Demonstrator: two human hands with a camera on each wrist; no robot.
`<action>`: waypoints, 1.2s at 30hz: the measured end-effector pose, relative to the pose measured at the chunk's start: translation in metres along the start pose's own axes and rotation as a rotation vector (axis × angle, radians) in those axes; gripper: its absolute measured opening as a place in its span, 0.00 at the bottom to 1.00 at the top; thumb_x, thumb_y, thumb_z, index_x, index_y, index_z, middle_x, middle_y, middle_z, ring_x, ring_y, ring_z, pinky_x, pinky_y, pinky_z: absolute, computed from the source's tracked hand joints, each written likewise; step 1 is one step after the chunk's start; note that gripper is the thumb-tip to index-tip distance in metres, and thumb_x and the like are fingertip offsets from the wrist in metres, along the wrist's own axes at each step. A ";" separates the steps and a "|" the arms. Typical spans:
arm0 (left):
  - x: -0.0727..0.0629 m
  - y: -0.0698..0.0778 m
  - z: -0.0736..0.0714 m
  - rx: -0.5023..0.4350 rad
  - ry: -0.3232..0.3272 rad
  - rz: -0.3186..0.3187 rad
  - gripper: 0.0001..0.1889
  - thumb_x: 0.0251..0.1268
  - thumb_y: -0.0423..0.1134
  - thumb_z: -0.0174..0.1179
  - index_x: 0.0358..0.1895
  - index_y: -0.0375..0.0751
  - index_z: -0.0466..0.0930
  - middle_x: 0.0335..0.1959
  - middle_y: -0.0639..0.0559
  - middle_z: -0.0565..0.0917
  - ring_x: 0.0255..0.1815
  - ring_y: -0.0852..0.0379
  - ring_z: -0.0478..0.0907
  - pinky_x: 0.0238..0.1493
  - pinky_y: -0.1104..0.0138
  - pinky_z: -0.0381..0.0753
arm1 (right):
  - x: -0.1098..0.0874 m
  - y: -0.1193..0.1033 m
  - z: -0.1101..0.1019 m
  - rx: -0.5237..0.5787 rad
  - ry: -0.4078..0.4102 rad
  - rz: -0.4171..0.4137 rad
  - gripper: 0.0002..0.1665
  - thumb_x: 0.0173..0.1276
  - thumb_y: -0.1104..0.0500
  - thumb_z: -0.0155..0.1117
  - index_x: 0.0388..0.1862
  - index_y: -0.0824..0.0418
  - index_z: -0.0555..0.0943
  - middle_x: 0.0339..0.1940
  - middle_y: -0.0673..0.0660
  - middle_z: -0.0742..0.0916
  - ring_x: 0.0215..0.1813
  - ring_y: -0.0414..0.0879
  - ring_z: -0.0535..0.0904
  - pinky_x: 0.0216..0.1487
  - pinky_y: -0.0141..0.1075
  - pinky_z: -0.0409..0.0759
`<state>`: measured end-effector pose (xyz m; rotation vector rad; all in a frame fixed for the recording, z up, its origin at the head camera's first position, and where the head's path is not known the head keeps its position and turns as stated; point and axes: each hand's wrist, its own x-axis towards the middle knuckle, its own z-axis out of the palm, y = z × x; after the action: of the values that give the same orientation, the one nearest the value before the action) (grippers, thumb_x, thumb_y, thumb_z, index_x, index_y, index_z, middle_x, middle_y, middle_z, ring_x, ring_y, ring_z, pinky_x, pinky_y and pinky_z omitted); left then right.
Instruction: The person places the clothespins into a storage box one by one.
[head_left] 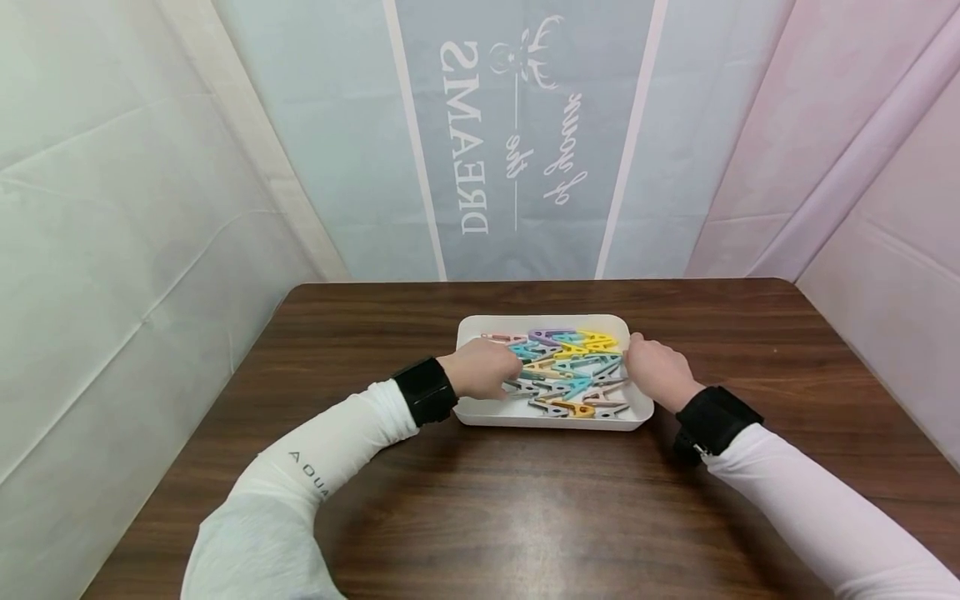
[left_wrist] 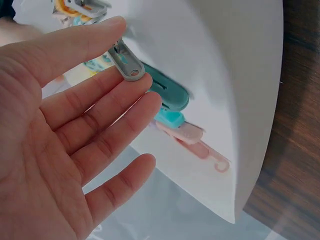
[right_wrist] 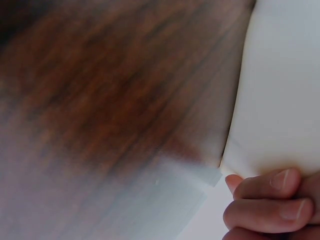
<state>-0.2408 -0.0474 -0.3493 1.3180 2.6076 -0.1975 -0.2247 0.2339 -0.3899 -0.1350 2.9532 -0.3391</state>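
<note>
In the head view a white tray (head_left: 495, 413) of clothespins (head_left: 570, 364) in several colours stands on the table. My left hand (head_left: 483, 368) reaches over its left side. In the left wrist view a grey clothespin (left_wrist: 131, 67) sits between the thumb and the tips of the index and middle fingers, which appear to pinch it; the ring and little fingers are extended. Beyond it lie a dark green clothespin (left_wrist: 172, 95) and a pink clothespin (left_wrist: 192, 134). My right hand (head_left: 660, 371) grips the tray's right rim, its fingers curled against the wall in the right wrist view.
The brown wooden table (head_left: 480, 508) extends around the tray, with rounded far corners. A grey-blue printed cloth (head_left: 536, 167) hangs behind it. Pale cloth walls (head_left: 142, 250) rise at both sides. Black bands (head_left: 426, 392) wrap both wrists.
</note>
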 end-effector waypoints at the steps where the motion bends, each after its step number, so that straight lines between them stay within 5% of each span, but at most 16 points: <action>1: 0.001 0.001 0.000 0.002 -0.002 0.003 0.09 0.61 0.42 0.68 0.42 0.46 0.83 0.35 0.58 0.82 0.32 0.61 0.71 0.37 0.68 0.66 | 0.000 0.000 0.000 -0.005 0.006 -0.003 0.19 0.77 0.62 0.47 0.51 0.82 0.66 0.26 0.64 0.79 0.26 0.52 0.75 0.25 0.43 0.75; 14: 0.010 0.011 0.000 0.022 -0.030 -0.004 0.06 0.61 0.42 0.67 0.38 0.47 0.82 0.29 0.60 0.78 0.28 0.61 0.67 0.29 0.70 0.59 | -0.001 0.003 0.002 0.005 0.013 -0.016 0.19 0.77 0.62 0.47 0.50 0.81 0.66 0.25 0.63 0.79 0.26 0.52 0.75 0.25 0.43 0.74; 22: 0.003 0.008 0.004 0.030 0.009 -0.008 0.11 0.62 0.49 0.67 0.41 0.48 0.83 0.33 0.60 0.81 0.29 0.62 0.70 0.32 0.69 0.65 | -0.004 0.004 0.004 0.001 0.023 -0.027 0.18 0.77 0.62 0.46 0.50 0.81 0.66 0.24 0.63 0.79 0.25 0.52 0.76 0.24 0.44 0.74; 29: -0.039 -0.012 -0.016 0.016 0.193 -0.058 0.14 0.63 0.49 0.65 0.44 0.44 0.83 0.37 0.54 0.85 0.34 0.60 0.78 0.35 0.64 0.77 | -0.003 0.005 0.005 0.003 0.023 -0.021 0.18 0.78 0.62 0.46 0.49 0.80 0.67 0.24 0.62 0.78 0.25 0.52 0.76 0.24 0.43 0.74; 36: -0.096 -0.045 -0.022 -0.066 0.323 -0.201 0.12 0.64 0.47 0.64 0.43 0.44 0.83 0.35 0.53 0.84 0.32 0.60 0.78 0.36 0.61 0.77 | -0.002 0.005 0.006 0.007 0.014 -0.014 0.18 0.78 0.61 0.46 0.51 0.80 0.66 0.25 0.62 0.79 0.26 0.52 0.76 0.24 0.43 0.74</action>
<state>-0.2247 -0.1439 -0.3030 1.1459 2.9877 0.0777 -0.2217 0.2382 -0.3963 -0.1537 2.9660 -0.3538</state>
